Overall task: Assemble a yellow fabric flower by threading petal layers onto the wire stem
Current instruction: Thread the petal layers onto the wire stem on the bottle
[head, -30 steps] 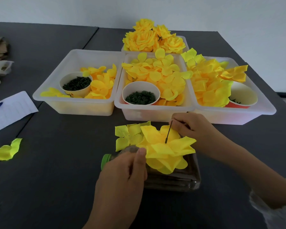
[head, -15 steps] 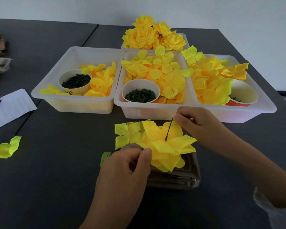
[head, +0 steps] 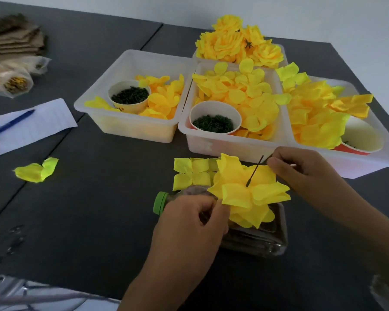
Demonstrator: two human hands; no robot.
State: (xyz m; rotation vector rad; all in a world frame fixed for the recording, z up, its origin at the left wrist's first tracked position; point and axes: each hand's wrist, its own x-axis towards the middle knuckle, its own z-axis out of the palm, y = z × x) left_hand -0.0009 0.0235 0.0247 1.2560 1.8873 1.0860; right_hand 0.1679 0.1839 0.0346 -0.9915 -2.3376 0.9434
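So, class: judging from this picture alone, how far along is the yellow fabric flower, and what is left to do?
Done: several yellow fabric petal layers already sit stacked on the thin dark wire stem. In hand: the right hand pinches the stem's top while the left hand holds the petals' edge. Left: the pale yellow four-petal piece beside it is not yet threaded.

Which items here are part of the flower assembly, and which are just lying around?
In use:
- wire stem, pinched by right hand
- petal layers on it, edge pinched by left hand
- trays of loose petals
- cups of green pieces
- bottle underneath

Lying about:
- paper and pen
- stray petal
- brown stack
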